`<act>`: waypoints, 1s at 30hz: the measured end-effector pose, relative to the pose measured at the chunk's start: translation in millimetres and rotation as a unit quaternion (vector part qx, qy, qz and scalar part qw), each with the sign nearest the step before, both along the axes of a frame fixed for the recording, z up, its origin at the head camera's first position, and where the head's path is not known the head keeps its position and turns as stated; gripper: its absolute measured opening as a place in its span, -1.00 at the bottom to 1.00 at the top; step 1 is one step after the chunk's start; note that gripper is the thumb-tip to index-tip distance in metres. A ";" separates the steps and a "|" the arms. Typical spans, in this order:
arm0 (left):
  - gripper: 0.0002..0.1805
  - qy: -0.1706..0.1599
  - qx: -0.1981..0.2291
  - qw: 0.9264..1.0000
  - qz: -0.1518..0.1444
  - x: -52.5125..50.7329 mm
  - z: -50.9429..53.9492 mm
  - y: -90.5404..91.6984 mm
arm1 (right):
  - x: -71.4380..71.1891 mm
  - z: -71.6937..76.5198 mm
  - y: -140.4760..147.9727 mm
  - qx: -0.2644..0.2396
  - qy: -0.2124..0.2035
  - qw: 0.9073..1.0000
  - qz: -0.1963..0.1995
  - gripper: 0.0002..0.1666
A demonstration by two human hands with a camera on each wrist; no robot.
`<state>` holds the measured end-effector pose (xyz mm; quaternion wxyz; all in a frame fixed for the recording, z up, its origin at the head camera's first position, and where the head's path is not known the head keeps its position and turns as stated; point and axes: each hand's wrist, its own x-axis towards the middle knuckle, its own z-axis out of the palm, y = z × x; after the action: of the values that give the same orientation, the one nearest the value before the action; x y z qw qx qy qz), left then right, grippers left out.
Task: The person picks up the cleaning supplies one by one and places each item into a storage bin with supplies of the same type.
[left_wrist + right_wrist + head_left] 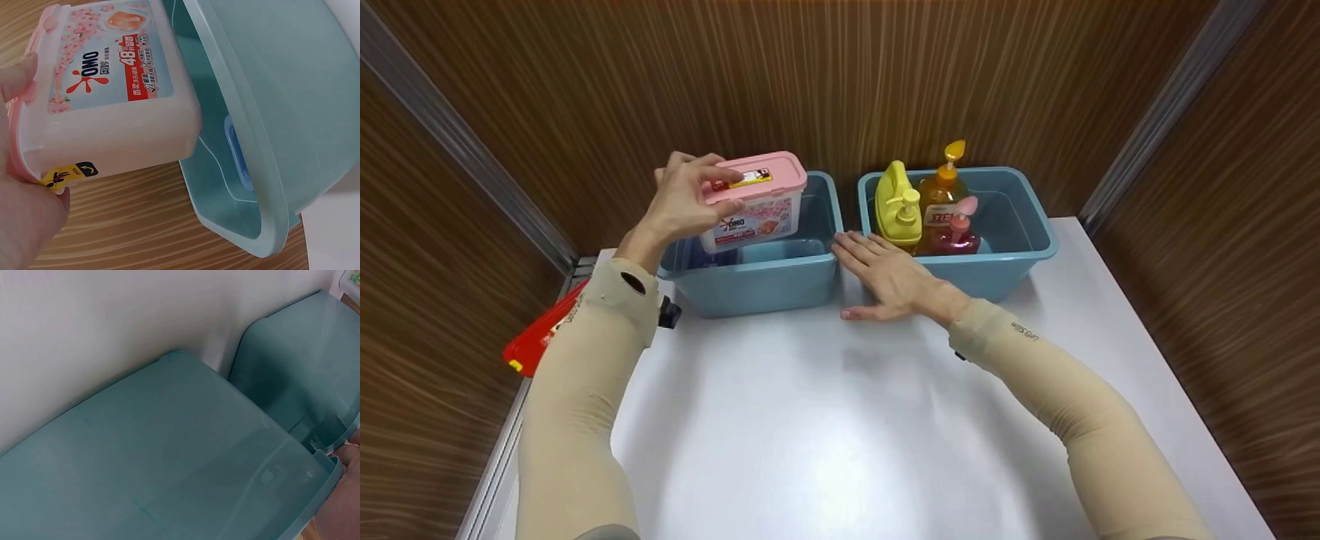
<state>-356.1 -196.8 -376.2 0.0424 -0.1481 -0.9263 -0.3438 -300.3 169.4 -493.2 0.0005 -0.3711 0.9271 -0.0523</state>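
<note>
Upper left of the head view, the left hand [686, 199] has its thumb and fingers bent about one end of the pink-lidded tub [769, 220], spread across the lid, probably because a grip from above clears the walls of the left bin [757, 289]. The tub hangs over that bin's mouth. Near centre, the right hand [894, 281] stretches its fingers straight, gripping nothing, perhaps steadying the bin; I can't tell how firmly it touches. A dark blue item [711, 257] beneath is mostly hidden; a sleeve [585, 367] half covers something red [540, 337].
</note>
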 end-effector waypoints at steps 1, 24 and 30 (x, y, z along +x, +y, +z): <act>-0.39 -0.002 0.001 1.000 0.000 -0.2 -0.4 0.4 | 0.3 0.1 0.2 0.000 -0.001 1.000 0.000 0.37; -0.42 -0.036 -0.027 0.999 -0.006 -16.3 -15.0 17.1 | 1.9 -0.3 4.4 -0.013 0.000 1.000 0.002 0.36; -0.43 -0.033 -0.032 0.999 -0.017 -23.3 -17.4 20.2 | 3.1 0.4 6.4 -0.014 0.002 1.000 -0.001 0.35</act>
<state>-379.4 -176.6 -393.6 0.0007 -0.1538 -0.9351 -0.3194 -297.2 175.9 -492.9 -0.0070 -0.3701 0.9267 -0.0649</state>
